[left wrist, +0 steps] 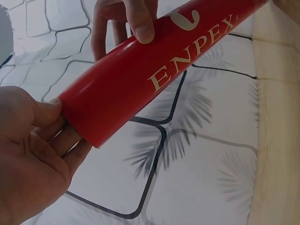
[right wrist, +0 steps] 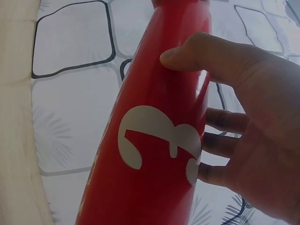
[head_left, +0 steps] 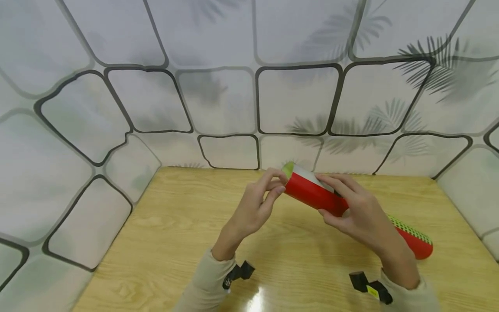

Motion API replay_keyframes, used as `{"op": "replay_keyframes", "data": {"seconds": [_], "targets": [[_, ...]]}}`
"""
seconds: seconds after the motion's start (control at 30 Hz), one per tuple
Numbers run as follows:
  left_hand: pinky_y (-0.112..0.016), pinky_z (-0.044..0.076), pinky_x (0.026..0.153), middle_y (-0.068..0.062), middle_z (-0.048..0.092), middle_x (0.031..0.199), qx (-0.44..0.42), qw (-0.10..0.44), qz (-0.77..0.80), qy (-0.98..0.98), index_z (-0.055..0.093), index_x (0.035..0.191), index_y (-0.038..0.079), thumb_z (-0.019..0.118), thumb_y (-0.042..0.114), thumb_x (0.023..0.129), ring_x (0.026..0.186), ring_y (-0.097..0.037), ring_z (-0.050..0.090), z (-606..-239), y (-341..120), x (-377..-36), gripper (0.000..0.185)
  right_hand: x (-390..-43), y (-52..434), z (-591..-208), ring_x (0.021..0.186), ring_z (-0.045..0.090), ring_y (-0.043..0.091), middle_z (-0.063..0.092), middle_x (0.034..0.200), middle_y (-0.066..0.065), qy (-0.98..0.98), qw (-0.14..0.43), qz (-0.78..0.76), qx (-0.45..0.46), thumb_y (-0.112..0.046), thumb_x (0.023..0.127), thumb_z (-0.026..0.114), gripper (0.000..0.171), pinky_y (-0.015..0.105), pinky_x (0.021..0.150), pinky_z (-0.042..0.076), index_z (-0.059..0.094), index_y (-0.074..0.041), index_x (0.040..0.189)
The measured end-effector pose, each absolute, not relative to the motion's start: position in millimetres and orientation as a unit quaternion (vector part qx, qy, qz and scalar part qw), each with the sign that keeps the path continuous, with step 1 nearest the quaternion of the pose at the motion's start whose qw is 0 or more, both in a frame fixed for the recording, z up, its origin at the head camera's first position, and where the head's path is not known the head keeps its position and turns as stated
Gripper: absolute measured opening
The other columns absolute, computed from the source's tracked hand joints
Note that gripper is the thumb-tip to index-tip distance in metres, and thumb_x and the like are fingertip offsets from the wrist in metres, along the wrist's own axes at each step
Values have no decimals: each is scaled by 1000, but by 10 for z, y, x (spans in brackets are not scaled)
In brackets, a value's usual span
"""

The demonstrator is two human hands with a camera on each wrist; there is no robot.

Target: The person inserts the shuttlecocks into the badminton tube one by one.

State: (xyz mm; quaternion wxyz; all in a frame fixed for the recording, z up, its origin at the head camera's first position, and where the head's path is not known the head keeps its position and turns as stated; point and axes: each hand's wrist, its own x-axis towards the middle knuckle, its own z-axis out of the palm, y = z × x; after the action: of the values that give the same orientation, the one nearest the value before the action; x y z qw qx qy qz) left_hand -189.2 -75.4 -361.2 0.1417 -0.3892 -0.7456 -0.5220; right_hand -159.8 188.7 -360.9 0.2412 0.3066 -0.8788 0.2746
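Red tube (head_left: 312, 193) held above the table (head_left: 163, 242): right hand (head_left: 356, 212) wraps its middle, left hand (head_left: 257, 206) pinches its end.

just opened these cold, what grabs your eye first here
A long red tube printed ENPEX, held up above the wooden table at the middle of the head view. The right hand grips its middle while the left hand pinches its yellow-green end cap. Behind, the white walls carry bold black outlines and palm-leaf shadows.
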Motion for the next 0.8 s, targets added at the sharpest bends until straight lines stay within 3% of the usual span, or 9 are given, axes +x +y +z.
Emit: {"op": "replay_keyframes", "data": {"seconds": [0.1,0.13,0.23,0.3,0.37,0.57,0.8], "targets": [[-21,29,50,-14,73,96,-384,143,-522,-749,52,115,3,54,2,106,51,-2,28,-3619,-785,-1920,9,-1631,1854,-3636,109,62,28,58,134,10,-876,238,284,310,-6,74,88,79,44,72,64,57,-16,146],[-21,27,49,-14,74,95,-379,141,-526,-748,52,115,3,54,2,105,50,-3,25,-3623,-799,-1932,10,-1644,1841,-3646,109,62,28,58,134,10,-874,236,288,312,-6,74,88,79,44,73,63,57,-16,146],[-18,47,62,-16,75,102,-364,140,-538,-748,53,117,2,57,2,105,60,-4,56,-3634,-855,-1972,13,-1687,1803,-3685,107,62,27,59,133,9,-872,235,294,313,-6,75,87,78,45,74,63,56,-15,146],[-24,57,82,-16,75,111,-352,142,-541,-751,55,117,2,59,4,104,83,-12,71,-3648,-908,-2001,14,-1715,1782,-3724,106,62,26,60,132,8,-872,233,298,310,-6,75,87,78,46,75,63,56,-15,146],[-33,54,99,-13,74,115,-339,149,-533,-761,57,117,3,61,5,103,109,-19,71,-3660,-972,-2037,14,-1751,1767,-3770,104,63,24,61,131,7,-874,231,300,305,-7,75,88,76,45,76,63,56,-14,144],[-42,56,98,-5,74,116,-295,159,-505,-796,62,117,6,61,9,104,111,-20,70,-3734,-1194,-2149,14,-1865,1726,-3972,98,64,25,66,124,10,-883,220,292,296,-13,78,88,65,44,75,62,61,-9,137],[-50,50,104,-9,70,118,-235,141,-447,-852,64,122,6,57,13,107,116,-26,65,-3836,-1476,-2311,18,-1993,1714,-4235,99,68,31,70,121,14,-892,213,281,284,-14,79,88,59,48,78,61,65,-3,132]]}}
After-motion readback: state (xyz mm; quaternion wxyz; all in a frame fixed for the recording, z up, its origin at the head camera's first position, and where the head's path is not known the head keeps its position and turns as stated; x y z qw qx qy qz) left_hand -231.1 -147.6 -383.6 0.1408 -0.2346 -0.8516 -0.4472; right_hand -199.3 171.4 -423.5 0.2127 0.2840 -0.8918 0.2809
